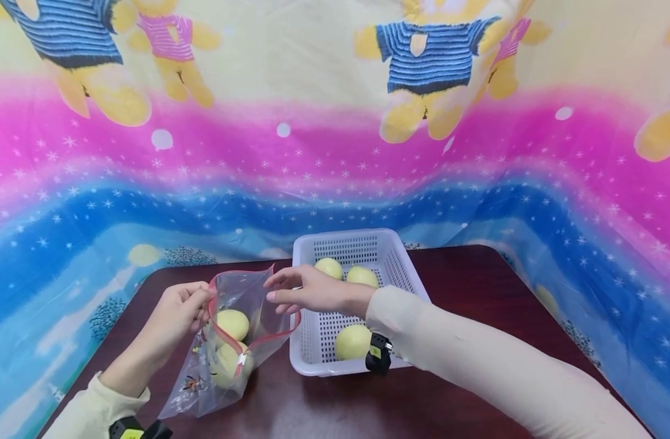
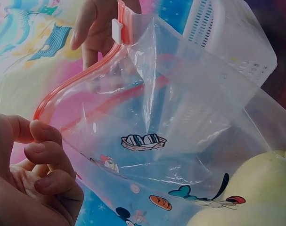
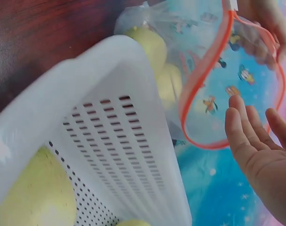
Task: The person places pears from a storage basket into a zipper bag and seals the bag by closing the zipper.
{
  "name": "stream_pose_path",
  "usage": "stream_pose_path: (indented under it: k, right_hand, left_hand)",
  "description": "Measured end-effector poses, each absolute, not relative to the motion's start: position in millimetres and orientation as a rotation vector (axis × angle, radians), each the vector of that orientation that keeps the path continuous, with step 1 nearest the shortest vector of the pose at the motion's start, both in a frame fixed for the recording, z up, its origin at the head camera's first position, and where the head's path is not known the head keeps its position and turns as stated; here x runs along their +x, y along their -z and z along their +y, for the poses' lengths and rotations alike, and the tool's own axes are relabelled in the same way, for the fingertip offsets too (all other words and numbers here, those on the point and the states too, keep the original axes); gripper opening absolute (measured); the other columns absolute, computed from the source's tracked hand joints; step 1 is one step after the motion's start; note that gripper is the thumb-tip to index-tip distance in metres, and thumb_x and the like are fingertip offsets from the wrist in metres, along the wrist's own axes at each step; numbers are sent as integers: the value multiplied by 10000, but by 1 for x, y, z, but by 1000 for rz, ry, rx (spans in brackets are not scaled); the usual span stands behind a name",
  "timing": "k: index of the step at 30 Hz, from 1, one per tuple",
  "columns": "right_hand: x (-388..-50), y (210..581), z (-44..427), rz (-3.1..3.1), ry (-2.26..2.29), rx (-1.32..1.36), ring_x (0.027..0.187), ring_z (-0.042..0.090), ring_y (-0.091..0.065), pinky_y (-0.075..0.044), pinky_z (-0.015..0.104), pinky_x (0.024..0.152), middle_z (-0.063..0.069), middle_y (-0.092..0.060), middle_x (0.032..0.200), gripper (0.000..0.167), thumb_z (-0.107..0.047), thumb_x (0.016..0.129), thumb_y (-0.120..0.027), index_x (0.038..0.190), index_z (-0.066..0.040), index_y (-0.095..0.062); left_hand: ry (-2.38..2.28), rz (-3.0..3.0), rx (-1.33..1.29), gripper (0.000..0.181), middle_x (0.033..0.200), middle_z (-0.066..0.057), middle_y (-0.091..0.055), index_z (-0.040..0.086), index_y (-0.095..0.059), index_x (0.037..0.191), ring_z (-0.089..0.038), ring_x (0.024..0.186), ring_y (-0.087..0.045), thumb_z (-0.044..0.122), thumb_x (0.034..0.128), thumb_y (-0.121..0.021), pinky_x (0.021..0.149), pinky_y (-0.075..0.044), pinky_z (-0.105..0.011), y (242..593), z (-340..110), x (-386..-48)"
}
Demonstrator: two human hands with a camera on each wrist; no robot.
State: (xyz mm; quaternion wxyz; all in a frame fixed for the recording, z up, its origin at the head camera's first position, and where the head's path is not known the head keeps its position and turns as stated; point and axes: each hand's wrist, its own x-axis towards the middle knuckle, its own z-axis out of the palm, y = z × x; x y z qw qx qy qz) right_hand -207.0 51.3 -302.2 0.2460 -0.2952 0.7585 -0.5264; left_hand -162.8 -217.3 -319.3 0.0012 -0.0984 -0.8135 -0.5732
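A clear slider zip bag (image 1: pixel 258 292) with a red zip edge and printed cartoon figures stands with its mouth spread wide. Pale yellow-green pears (image 1: pixel 232 325) lie inside it. My left hand (image 1: pixel 183 308) pinches the red rim on the bag's left side. At the opposite side of the mouth is my right hand (image 1: pixel 307 289), fingers loosely bent, with nothing in them; the right wrist view shows these fingers (image 3: pixel 249 129) by the opening. Whether they touch the plastic I cannot tell. The white slider (image 2: pixel 117 31) sits on the zip edge.
Right of the bag, a white perforated plastic basket (image 1: pixel 417 280) stands on the dark red-brown table (image 1: pixel 466 305). Several more pears (image 1: pixel 352 341) lie in it, partly under my right forearm. A patterned cloth (image 1: pixel 324 152) with bears hangs behind and around the table.
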Motion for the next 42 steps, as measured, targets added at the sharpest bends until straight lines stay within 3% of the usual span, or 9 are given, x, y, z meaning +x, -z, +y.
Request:
stream_pose_path:
  k: [4,10,19,26,36,42]
  right_hand:
    - [-211,299,60,2080,1474,-777,1050,256,-718,-584,394,954,221,-608,1373,414,-193,1023,-578,1393,-8,-543]
    - [-215,297,75,2100,1521,-721,1102,347,-706,-587,393,947,241,-651,1292,393,-198,1018,-590,1371,-27,-567]
    - [-231,299,98,2146,1554,-634,1140,343,-688,-558,422,1004,183,-600,1402,406,-206,1022,-592,1404,-75,-548]
    - [-240,304,112,2191,1557,-586,1061,221,-724,-588,364,944,133,-628,1377,423,-256,1022,-596,1408,-91,-551]
    - [-251,315,130,2235,1573,-527,1169,365,-668,-545,442,1023,186,-614,1360,409,-249,1041,-559,1408,-68,-547]
    - [-258,320,144,2276,1548,-480,1129,285,-682,-560,397,1000,181,-597,1376,433,-283,1042,-554,1422,-76,-531]
  left_hand:
    - [1793,-2549,-320,353,546,63,-478,72,-509,702,-61,473,-404,128,1047,-456,435,-376,-282,317,-219,-163]
    - [1797,-2536,-325,355,545,72,-483,94,-520,697,-38,472,-408,118,1045,-456,426,-361,-275,314,-222,-164]
    - [1810,-2524,-363,372,548,58,-478,75,-503,692,-113,467,-390,127,1055,-440,428,-349,-301,315,-226,-166]
    - [1829,-2533,-330,379,553,54,-480,91,-493,688,-94,475,-400,142,1059,-438,440,-360,-289,316,-227,-166]
    - [1833,-2539,-314,371,549,53,-469,90,-487,691,-85,472,-399,134,1055,-431,438,-364,-287,317,-224,-165]
    - [1828,-2525,-337,374,549,57,-465,90,-477,684,-90,470,-393,128,1053,-431,432,-340,-305,317,-224,-167]
